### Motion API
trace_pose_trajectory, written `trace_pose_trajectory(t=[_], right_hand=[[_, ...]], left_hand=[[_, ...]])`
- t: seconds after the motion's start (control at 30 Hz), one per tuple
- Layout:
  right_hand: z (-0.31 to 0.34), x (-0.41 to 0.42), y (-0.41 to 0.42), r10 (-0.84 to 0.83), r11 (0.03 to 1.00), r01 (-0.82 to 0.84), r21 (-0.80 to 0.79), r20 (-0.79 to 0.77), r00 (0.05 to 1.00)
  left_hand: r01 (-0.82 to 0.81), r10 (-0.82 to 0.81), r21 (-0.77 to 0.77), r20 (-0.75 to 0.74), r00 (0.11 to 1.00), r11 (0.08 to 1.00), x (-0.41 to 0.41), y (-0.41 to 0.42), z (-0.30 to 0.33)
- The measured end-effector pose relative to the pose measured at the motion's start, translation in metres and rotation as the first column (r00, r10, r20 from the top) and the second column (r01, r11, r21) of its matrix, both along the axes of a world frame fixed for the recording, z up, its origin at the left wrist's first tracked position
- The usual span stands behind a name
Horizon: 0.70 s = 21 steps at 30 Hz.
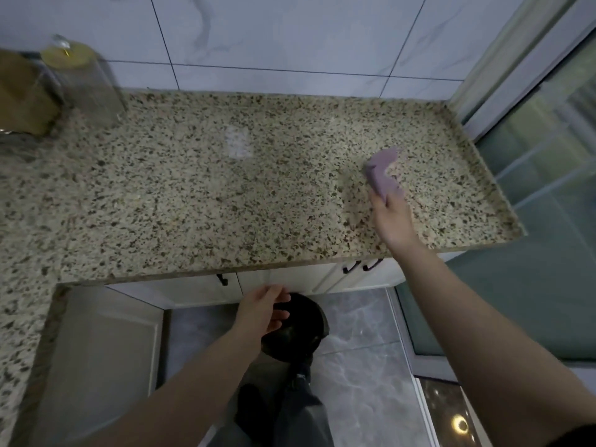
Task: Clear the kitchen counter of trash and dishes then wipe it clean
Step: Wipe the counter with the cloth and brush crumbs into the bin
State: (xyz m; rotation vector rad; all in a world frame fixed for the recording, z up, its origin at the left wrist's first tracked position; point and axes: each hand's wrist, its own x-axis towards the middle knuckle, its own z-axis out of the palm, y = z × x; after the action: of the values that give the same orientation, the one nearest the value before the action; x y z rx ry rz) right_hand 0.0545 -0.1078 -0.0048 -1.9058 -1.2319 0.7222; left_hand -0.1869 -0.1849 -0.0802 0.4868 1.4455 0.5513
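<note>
A crumpled lilac cloth (383,172) lies on the speckled granite counter's (225,195) right part.

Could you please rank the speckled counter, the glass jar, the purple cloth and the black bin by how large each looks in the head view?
1. Speckled counter
2. Glass jar
3. Black bin, partly hidden by the left hand, so its rank against the jar is unsure
4. Purple cloth, held in the right hand

1 speckled counter (200,195), 1 purple cloth (382,171) far right, 2 hands, left (263,309) near, right (392,221), 1 clear jar (85,88) far left, 1 black bin (300,330) near, 3 cabinet handles (351,267)
</note>
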Motion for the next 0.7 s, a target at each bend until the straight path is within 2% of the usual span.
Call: trace_pose_trajectory(t=[0.07, 0.13, 0.23, 0.3, 0.37, 0.47, 0.53, 0.6, 0.7], right_hand=[[-0.041, 0.001, 0.011, 0.226, 0.963, -0.198, -0.181, 0.149, 0.963], [-0.084, -0.002, 0.013, 0.363, 0.901, -0.295, -0.32, 0.179, 0.915], [-0.118, -0.006, 0.011, 0.318, 0.943, -0.261, -0.206, 0.33, 0.889], [-0.122, -0.005, 0.015, 0.343, 0.939, -0.289, -0.184, 0.464, 0.817], [-0.13, 0.0, 0.024, 0.43, 0.903, -0.343, -0.259, 0.561, 0.708], [-0.142, 0.005, 0.043, 0.504, 0.864, -0.346, -0.367, 0.625, 0.597], [-0.145, 0.007, 0.051, 0.482, 0.876, -0.303, -0.375, 0.651, 0.586], [-0.146, 0.012, 0.056, 0.443, 0.897, -0.281, -0.342, 0.675, 0.59], [-0.146, 0.027, 0.068, 0.443, 0.895, -0.324, -0.308, 0.702, 0.557]], left_hand=[[0.005, -0.005, 0.044, -0.016, 1.0, 0.999, -0.001, 0.007, 0.004], [-0.001, 0.006, 0.106, -0.047, 0.999, 0.994, 0.001, 0.019, 0.003], [0.024, 0.016, 0.26, -0.15, 0.989, 0.965, 0.009, 0.045, 0.0], [0.089, 0.01, 0.389, -0.245, 0.969, 0.917, 0.017, 0.068, -0.006], [0.228, -0.013, 0.499, -0.398, 0.917, 0.836, 0.026, 0.095, -0.015], [0.407, 0.006, 0.6, -0.566, 0.825, 0.689, 0.04, 0.135, -0.026], [0.543, 0.017, 0.59, -0.687, 0.727, 0.597, 0.046, 0.161, -0.035], [0.712, 0.013, 0.484, -0.831, 0.556, 0.509, 0.051, 0.188, -0.045], [0.823, 0.009, 0.313, -0.936, 0.351, 0.475, 0.057, 0.23, -0.054]])
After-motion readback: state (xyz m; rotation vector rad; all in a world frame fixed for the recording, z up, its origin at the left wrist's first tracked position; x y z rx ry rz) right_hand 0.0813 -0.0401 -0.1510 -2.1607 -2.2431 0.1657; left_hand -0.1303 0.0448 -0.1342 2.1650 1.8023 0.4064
